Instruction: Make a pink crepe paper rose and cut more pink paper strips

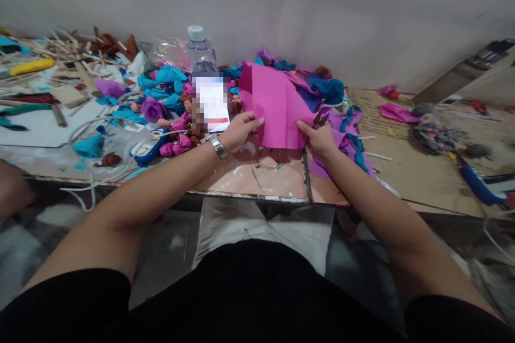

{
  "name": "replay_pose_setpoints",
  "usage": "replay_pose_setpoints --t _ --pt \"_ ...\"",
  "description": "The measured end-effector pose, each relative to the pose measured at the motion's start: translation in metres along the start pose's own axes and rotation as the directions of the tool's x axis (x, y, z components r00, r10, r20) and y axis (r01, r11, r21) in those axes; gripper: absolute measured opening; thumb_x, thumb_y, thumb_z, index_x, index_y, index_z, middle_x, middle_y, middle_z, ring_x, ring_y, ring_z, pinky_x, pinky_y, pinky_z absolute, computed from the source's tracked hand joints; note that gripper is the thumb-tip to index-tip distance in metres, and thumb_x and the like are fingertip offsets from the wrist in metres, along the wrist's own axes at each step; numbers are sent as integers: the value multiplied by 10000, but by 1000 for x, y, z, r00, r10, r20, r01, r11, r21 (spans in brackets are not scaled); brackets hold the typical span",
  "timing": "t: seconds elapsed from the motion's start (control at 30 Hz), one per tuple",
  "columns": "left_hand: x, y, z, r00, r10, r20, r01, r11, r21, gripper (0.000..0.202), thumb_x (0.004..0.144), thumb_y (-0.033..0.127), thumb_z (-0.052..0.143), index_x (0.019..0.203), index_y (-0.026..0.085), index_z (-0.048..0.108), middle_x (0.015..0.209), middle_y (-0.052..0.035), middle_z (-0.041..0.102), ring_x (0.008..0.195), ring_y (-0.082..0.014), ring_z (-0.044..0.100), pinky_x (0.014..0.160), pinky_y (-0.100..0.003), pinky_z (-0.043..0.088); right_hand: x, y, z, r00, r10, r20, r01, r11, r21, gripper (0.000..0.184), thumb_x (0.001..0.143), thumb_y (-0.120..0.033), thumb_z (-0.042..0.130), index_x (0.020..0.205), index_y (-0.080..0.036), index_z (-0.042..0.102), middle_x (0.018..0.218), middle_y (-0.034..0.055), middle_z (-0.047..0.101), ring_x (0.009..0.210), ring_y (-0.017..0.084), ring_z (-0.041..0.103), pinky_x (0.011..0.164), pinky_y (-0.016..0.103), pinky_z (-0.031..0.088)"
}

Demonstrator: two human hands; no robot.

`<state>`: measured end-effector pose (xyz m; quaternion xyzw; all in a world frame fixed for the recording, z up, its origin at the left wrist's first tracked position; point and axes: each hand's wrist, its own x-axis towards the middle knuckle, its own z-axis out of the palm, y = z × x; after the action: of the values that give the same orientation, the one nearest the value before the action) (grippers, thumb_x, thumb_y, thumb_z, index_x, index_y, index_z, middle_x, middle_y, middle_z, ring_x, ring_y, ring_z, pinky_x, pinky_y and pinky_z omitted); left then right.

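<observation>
A sheet of bright pink paper (277,102) with fold creases is stretched between my two hands above the table. My left hand (241,129), a metal watch on its wrist, pinches the paper's left edge between thumb and fingers. At the lower right edge, my right hand (319,138) grips the sheet with the thumb on top. Dark, pointed tips like scissor blades (321,118) stick up by the right-hand fingers; their other end is hidden. Under the paper's lower edge lies a clear round ring-shaped item (271,159), partly covered.
Crumpled blue, purple and pink paper flowers (169,86) heap up behind and left, around a lit phone (212,104) and a water bottle (201,53). A blue-and-white glue gun (148,147) with a cable lies left. Brown cardboard (402,155) covers the right; a wall stands behind.
</observation>
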<state>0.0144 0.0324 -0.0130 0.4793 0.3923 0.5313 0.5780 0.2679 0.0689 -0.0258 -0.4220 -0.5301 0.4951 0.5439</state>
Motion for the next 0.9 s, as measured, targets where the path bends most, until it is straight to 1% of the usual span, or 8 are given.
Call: replay_pose_setpoints --t 0.1,0.2,0.3,0.4,0.5,0.57,0.7,0.9 --pt "4 1 2 996 -21 -87 12 995 -98 298 860 422 805 978 173 693 859 -7 712 688 -67 631 685 -205 535 0 0 0 1000 9 9 -8 997 -80 594 597 -576 961 929 -143 727 1009 63 767 841 163 691 810 315 612" --pt "1 1 5 988 -124 -94 116 990 -85 347 876 477 785 1013 175 684 882 -38 741 766 -117 688 754 -256 580 -3 -1 2 1000 5 1 -5 992 -126 609 598 -590 956 940 -136 737 1001 76 769 834 172 692 825 337 614" --pt "-6 1 7 985 -173 2 173 984 -37 497 787 514 866 1095 162 697 1001 -85 775 860 -154 723 811 -295 610 -5 -2 5 1000 9 4 -8 992 -130 630 589 -612 949 942 -135 737 992 89 771 854 194 704 844 366 624" --pt "-11 -1 6 980 -142 142 145 989 -10 672 659 421 975 1209 145 706 1238 -140 756 1026 -188 735 925 -326 622 -5 -3 6 1000 3 21 -1 995 -100 656 591 -610 946 989 -131 740 1048 105 775 932 214 722 921 390 626" --pt "-10 -4 3 981 -139 135 140 990 -2 677 655 368 980 1237 154 707 1301 -143 739 1056 -191 736 969 -343 617 -4 -3 5 1000 6 22 -3 994 -112 682 595 -619 941 1020 -130 728 1077 108 771 958 221 721 962 414 623" --pt "-8 -5 1 989 -133 71 133 991 3 594 694 374 952 1193 151 718 1223 -131 764 969 -174 741 924 -337 620 -4 -3 4 1000 11 8 -10 989 -147 689 590 -642 938 994 -133 708 1052 103 766 937 222 713 940 425 629" --pt "-5 -2 1 990 -137 -30 138 990 28 421 778 406 879 1045 116 732 991 -117 786 746 -140 700 733 -283 588 -6 -6 3 1000 18 -4 -19 985 -172 704 575 -683 932 945 -138 684 1002 94 754 900 222 701 885 422 640" --pt "-5 1 1 989 -121 -86 126 990 56 387 826 427 838 1031 118 728 956 -111 787 707 -133 690 671 -254 561 -6 -7 3 1000 16 -1 -16 983 -185 689 598 -675 915 967 -136 696 1064 111 757 960 235 710 914 419 638"
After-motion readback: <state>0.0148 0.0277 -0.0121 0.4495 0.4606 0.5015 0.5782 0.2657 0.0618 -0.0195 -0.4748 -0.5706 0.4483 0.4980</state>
